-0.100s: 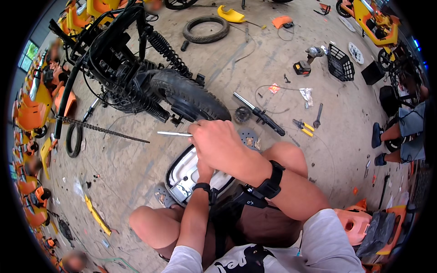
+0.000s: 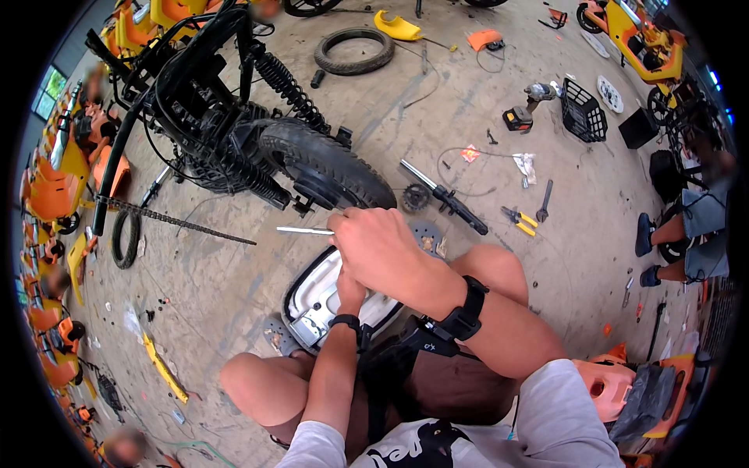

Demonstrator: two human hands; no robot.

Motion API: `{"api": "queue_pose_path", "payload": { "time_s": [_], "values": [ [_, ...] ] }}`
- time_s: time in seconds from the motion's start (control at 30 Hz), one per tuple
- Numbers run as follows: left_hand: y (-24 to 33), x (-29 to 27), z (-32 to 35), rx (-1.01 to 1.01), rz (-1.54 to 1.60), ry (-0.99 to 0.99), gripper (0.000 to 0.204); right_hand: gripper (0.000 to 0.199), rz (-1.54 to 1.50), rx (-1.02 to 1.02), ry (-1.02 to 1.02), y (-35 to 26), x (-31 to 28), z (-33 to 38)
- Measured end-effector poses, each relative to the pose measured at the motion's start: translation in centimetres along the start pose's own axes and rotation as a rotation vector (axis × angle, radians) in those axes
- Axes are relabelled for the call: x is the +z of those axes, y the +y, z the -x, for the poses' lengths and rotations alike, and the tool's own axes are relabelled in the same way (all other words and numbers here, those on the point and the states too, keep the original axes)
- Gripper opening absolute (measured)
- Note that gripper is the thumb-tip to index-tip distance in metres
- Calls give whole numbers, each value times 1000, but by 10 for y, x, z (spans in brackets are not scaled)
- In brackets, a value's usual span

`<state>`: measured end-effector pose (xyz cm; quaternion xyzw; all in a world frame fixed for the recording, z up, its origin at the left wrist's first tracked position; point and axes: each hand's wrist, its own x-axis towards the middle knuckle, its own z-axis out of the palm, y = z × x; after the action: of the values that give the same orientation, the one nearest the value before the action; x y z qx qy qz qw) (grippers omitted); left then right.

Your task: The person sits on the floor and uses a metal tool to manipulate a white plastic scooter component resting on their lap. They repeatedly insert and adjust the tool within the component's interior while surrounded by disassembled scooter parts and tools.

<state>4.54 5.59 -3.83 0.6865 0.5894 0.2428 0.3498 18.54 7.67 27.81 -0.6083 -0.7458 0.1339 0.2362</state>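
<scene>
My right hand (image 2: pixel 374 248) is closed around a slim silver metal bar (image 2: pixel 303 231), which sticks out to the left past the fingers. Its other end is hidden in the fist, so I cannot tell what kind of tool it is. Directly beneath, my left hand (image 2: pixel 352 292) reaches up over an upturned seat (image 2: pixel 314 318). The right hand covers the left hand's fingers. Between my feet, the seat shows its white underside, black rim and a metal bracket at the near left end.
Ahead stands a stripped black motorbike frame with its rear wheel (image 2: pixel 335 164). A drive chain (image 2: pixel 183 224) hangs at its left. On the floor to the right lie a shock absorber (image 2: pixel 449 199), pliers (image 2: pixel 519 221), a wrench (image 2: pixel 545 200) and a cordless impact driver (image 2: pixel 529 108).
The silver bar and my right hand have shifted slightly to the right. My left hand stays under the right one, above the seat.
</scene>
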Motion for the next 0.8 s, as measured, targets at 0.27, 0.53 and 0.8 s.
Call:
{"api": "queue_pose_path", "payload": {
  "time_s": [0.27,0.53,0.8],
  "values": [
    [-27,16,-2,30,-145,-6,37,13,3,21,-52,0,3,2],
    [27,-5,3,-16,-8,57,62,10,-11,-6,-55,-4,4,0],
    [32,-2,-5,-27,7,37,56,9,-4,1,-85,-5,4,0]
  ]
}}
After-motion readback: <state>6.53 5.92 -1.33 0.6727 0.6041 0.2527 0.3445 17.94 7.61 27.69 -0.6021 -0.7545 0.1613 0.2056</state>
